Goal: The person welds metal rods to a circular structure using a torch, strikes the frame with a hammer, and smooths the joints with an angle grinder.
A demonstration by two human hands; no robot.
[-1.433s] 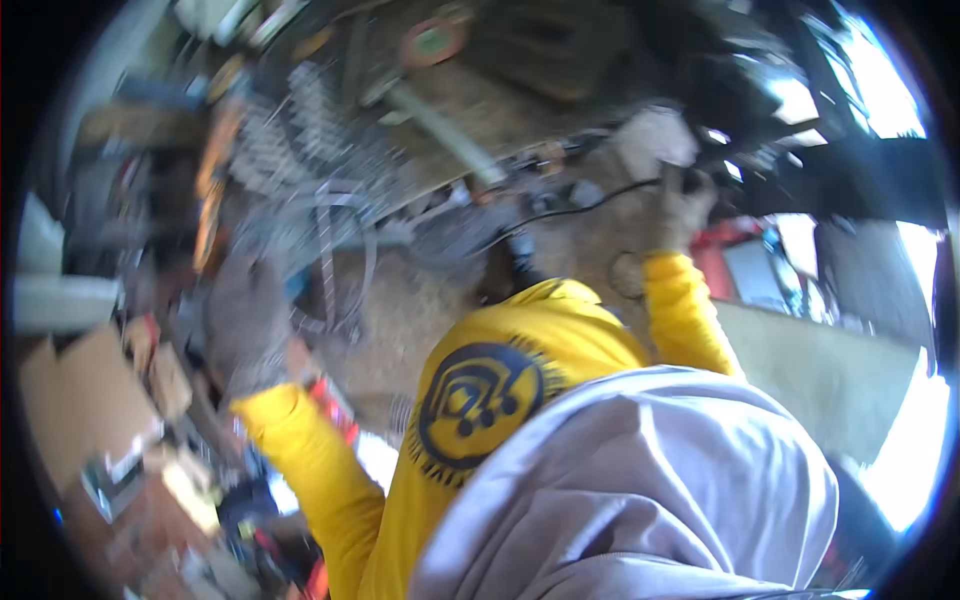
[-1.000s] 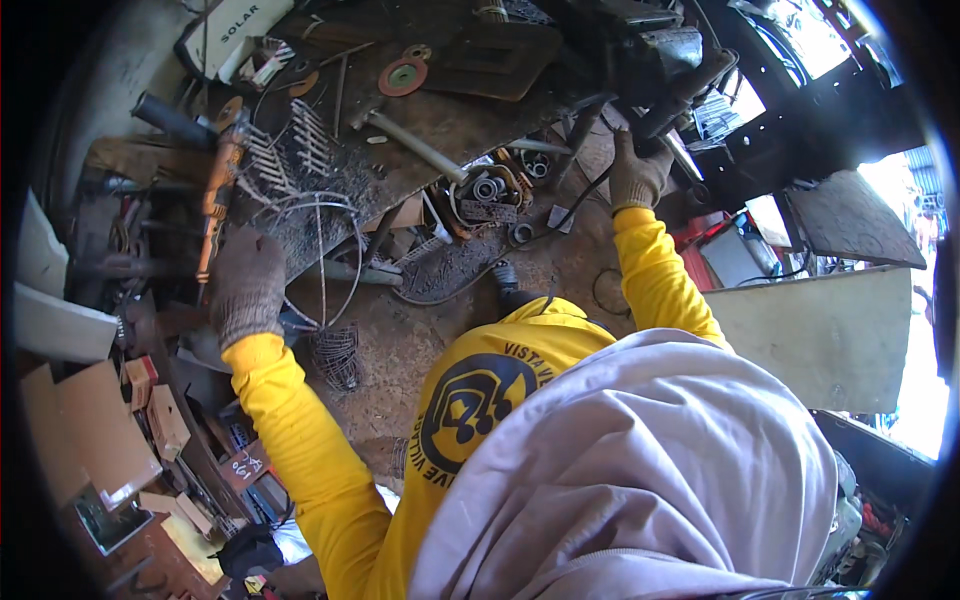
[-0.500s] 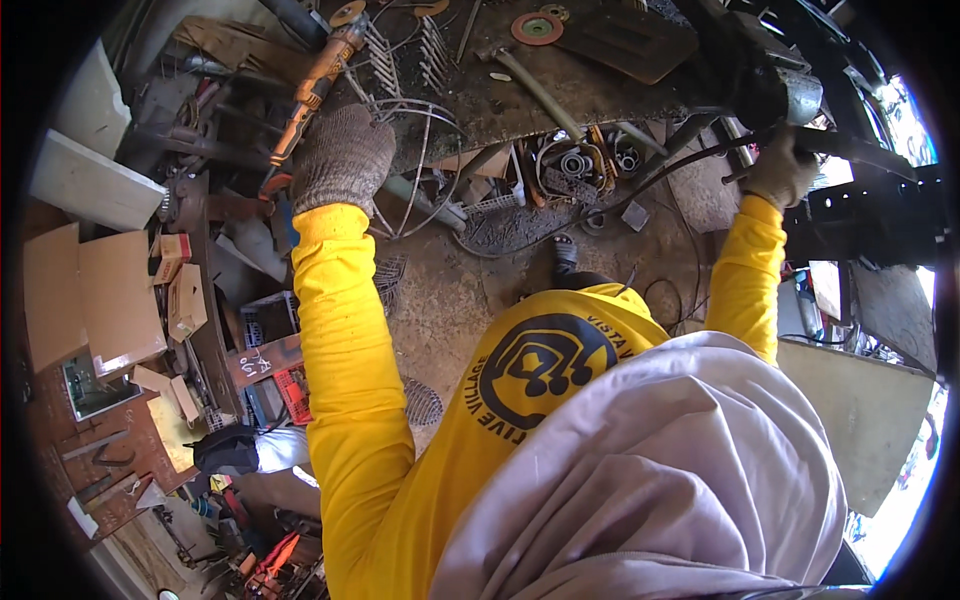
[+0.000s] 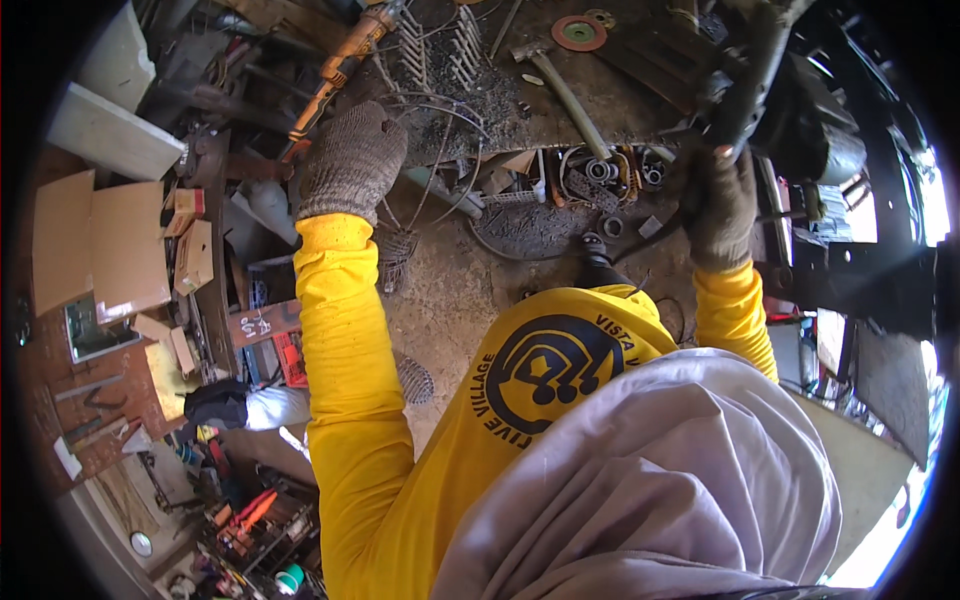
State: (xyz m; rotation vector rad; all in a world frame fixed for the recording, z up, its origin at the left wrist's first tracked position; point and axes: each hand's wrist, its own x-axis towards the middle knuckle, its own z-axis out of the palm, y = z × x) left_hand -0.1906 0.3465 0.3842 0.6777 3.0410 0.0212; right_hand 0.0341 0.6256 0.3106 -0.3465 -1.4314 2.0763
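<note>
My left hand (image 4: pixel 352 160), in a knitted brown work glove, is closed at the near edge of the dark workbench (image 4: pixel 500 110). Bent wires of a wire frame (image 4: pixel 478 165) run out from its fingers, which are mostly hidden under the glove's back. Just beyond that hand lies an orange and black angle grinder (image 4: pixel 345 62). On the right, my right hand (image 4: pixel 720 210), also gloved, is wrapped round the lower end of a dark metal bar (image 4: pixel 762 75) that slants up and away. Between the two, a hammer (image 4: pixel 570 100) rests with its handle over the bench edge.
A reddish grinding disc (image 4: pixel 579 33) and rows of short metal rods (image 4: pixel 467 48) lie on the bench. Below are tools and chain parts (image 4: pixel 600 175). Cardboard boxes (image 4: pixel 130 240) crowd the left. Dark steel framework (image 4: pixel 850 240) stands at the right.
My right hand has moved in toward the middle and now holds the metal bar, raised over the bench's right side. The left hand stays by the wire frame; the whole view has shifted slightly.
</note>
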